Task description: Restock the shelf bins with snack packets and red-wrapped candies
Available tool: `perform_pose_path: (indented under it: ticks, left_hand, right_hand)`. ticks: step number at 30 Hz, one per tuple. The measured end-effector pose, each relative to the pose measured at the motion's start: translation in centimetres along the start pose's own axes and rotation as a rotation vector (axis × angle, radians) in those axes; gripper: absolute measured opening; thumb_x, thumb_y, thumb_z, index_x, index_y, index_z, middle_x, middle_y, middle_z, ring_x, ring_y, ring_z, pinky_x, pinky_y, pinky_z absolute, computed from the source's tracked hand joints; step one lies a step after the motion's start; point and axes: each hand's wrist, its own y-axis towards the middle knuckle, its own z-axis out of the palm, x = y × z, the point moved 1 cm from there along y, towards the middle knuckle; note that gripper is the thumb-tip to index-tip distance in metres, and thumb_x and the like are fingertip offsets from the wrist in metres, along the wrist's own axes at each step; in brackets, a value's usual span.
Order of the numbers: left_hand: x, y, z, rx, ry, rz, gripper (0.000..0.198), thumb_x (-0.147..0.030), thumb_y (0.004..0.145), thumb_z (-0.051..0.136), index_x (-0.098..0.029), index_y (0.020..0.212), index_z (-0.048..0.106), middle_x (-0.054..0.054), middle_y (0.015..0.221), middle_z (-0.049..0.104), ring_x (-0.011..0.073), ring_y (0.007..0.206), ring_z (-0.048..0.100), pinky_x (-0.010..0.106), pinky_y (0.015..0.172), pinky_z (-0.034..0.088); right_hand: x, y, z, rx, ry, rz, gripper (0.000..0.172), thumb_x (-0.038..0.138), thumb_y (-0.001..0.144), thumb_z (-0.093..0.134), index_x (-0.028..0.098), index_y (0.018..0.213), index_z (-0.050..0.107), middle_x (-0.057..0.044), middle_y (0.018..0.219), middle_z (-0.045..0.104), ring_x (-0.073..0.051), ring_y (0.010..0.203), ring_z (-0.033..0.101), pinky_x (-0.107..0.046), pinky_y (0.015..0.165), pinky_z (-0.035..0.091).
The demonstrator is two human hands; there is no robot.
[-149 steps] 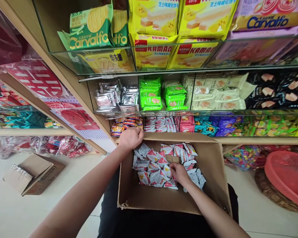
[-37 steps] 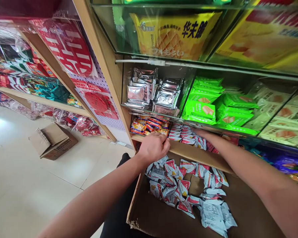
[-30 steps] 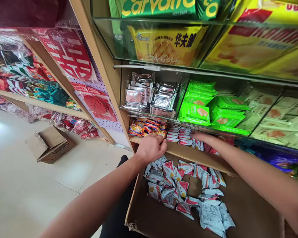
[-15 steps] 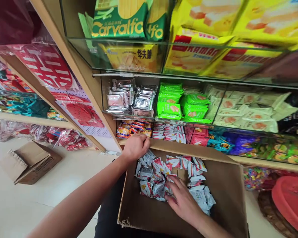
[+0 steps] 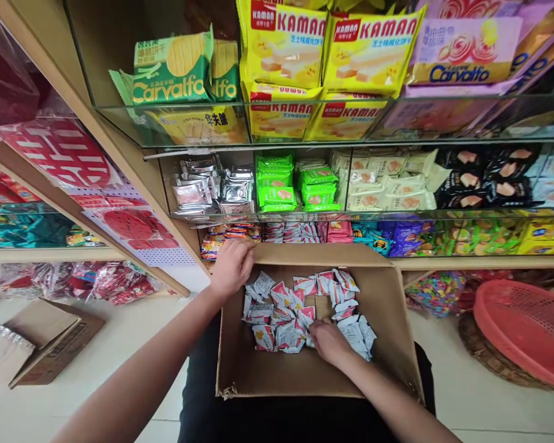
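Note:
An open cardboard box (image 5: 240, 363) rests on my lap in front of the snack shelves. Several small red-and-white snack packets (image 5: 281, 307) lie loose on its bottom. My left hand (image 5: 231, 266) is closed over the box's far left corner, gripping the rim. My right hand (image 5: 329, 342) is down inside the box among the packets, fingers curled onto them; which packet they hold is hidden. Just beyond the box, the lowest shelf bin holds more of the same red-and-white packets (image 5: 295, 231).
Glass-fronted shelves hold silver packs (image 5: 198, 187), green packs (image 5: 277, 181), yellow Kaman bags (image 5: 281, 43) and green Carvalfo bags (image 5: 170, 67). A second open cardboard box (image 5: 41, 341) lies on the tiled floor at left. A red plastic basket (image 5: 526, 329) sits at right.
My right hand came back from the low shelf bin into the box and now rests curled on the packets. The view swung right and up. My left hand stayed on the box rim.

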Motion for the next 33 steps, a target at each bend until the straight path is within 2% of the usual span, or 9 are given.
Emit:
perform_pose_path:
  ticks: [4, 7, 10, 13, 16, 19, 23, 27, 33]
  left_hand:
    - [-4.0, -3.8, 0.4, 0.090, -0.362, 0.120, 0.029, -0.022, 0.079, 0.042, -0.022, 0.107, 0.049, 0.008, 0.114, 0.052, 0.0190, 0.108, 0.043, 0.037, 0.092, 0.033]
    - [-7.1, -6.7, 2.9, 0.185, -0.727, -0.219, 0.039, -0.030, 0.079, 0.045, -0.020, 0.116, 0.040, 0.009, 0.112, 0.051, 0.0179, 0.097, 0.050, 0.032, 0.080, 0.042]
    - [-9.3, -7.9, 5.5, 0.305, -1.093, -0.555, 0.032, -0.042, 0.077, 0.045, -0.016, 0.094, 0.052, 0.005, 0.080, 0.058, 0.0124, 0.066, 0.053, 0.023, 0.056, 0.043]
    - [-10.2, -7.5, 6.1, 0.204, -1.175, -0.630, 0.026, -0.040, 0.070, 0.056, -0.015, 0.070, 0.054, -0.001, 0.064, 0.054, 0.0084, 0.057, 0.047, 0.019, 0.054, 0.039]
    - [-10.6, -6.7, 5.5, 0.035, -1.202, -0.666, 0.024, -0.035, 0.064, 0.064, -0.016, 0.074, 0.053, -0.001, 0.069, 0.055, 0.0082, 0.063, 0.049, 0.018, 0.058, 0.040]
    - [-11.0, -6.3, 5.0, -0.081, -1.300, -0.769, 0.026, -0.040, 0.067, 0.060, -0.017, 0.072, 0.049, -0.003, 0.064, 0.051, 0.0071, 0.058, 0.047, 0.018, 0.055, 0.039]
    - [-11.3, -6.0, 4.9, -0.124, -1.291, -0.863, 0.034, -0.046, 0.072, 0.051, -0.017, 0.060, 0.040, -0.006, 0.051, 0.039, 0.0052, 0.046, 0.035, 0.017, 0.045, 0.031]
    - [-10.9, -5.6, 4.5, -0.137, -1.067, -0.723, 0.039, -0.045, 0.070, 0.054, -0.016, 0.050, 0.035, -0.007, 0.047, 0.031, 0.0052, 0.046, 0.027, 0.018, 0.044, 0.026]
    - [-9.5, -5.1, 4.1, -0.067, -0.764, -0.592, 0.041, -0.045, 0.073, 0.049, -0.016, 0.047, 0.035, -0.006, 0.047, 0.026, 0.0062, 0.048, 0.025, 0.019, 0.044, 0.023]
  right_hand:
    - [0.9, -1.8, -3.6, -0.120, 0.386, 0.025, 0.014, 0.028, 0.077, 0.040, 0.021, 0.068, 0.047, 0.000, 0.063, 0.053, -0.015, 0.060, 0.050, -0.026, 0.057, 0.037]
    - [2.7, -3.6, -5.8, -0.161, 0.998, 0.065, 0.021, 0.040, 0.074, 0.048, 0.021, 0.068, 0.043, 0.004, 0.060, 0.047, -0.012, 0.056, 0.047, -0.023, 0.053, 0.037]
    - [5.0, -4.7, -6.9, -0.158, 1.256, 0.063, 0.023, 0.042, 0.072, 0.052, 0.020, 0.072, 0.046, 0.003, 0.066, 0.049, -0.012, 0.061, 0.048, -0.023, 0.056, 0.040]
    - [6.5, -5.1, -7.2, -0.324, 1.049, 0.059, 0.025, 0.045, 0.076, 0.047, 0.020, 0.074, 0.049, 0.001, 0.065, 0.050, -0.013, 0.062, 0.047, -0.023, 0.057, 0.039]
    - [7.2, -5.1, -7.4, -0.542, 0.716, 0.032, 0.027, 0.045, 0.079, 0.041, 0.020, 0.074, 0.050, 0.000, 0.065, 0.051, -0.014, 0.060, 0.046, -0.024, 0.057, 0.038]
    - [7.6, -5.0, -7.6, -0.654, 0.587, 0.039, 0.026, 0.043, 0.082, 0.037, 0.020, 0.077, 0.049, -0.001, 0.067, 0.053, -0.014, 0.061, 0.047, -0.025, 0.059, 0.038]
    - [8.0, -5.1, -7.9, -0.661, 0.599, 0.031, 0.026, 0.041, 0.083, 0.034, 0.020, 0.077, 0.048, -0.002, 0.068, 0.053, -0.015, 0.061, 0.048, -0.024, 0.057, 0.038]
    - [8.2, -5.0, -8.7, -0.604, 0.681, -0.027, 0.028, 0.041, 0.083, 0.035, 0.019, 0.070, 0.047, 0.001, 0.061, 0.050, -0.012, 0.057, 0.045, -0.022, 0.053, 0.037]
    - [8.4, -5.1, -9.3, -0.717, 0.557, -0.038, 0.026, 0.038, 0.083, 0.037, 0.019, 0.069, 0.047, 0.003, 0.057, 0.049, -0.010, 0.052, 0.044, -0.020, 0.050, 0.035]
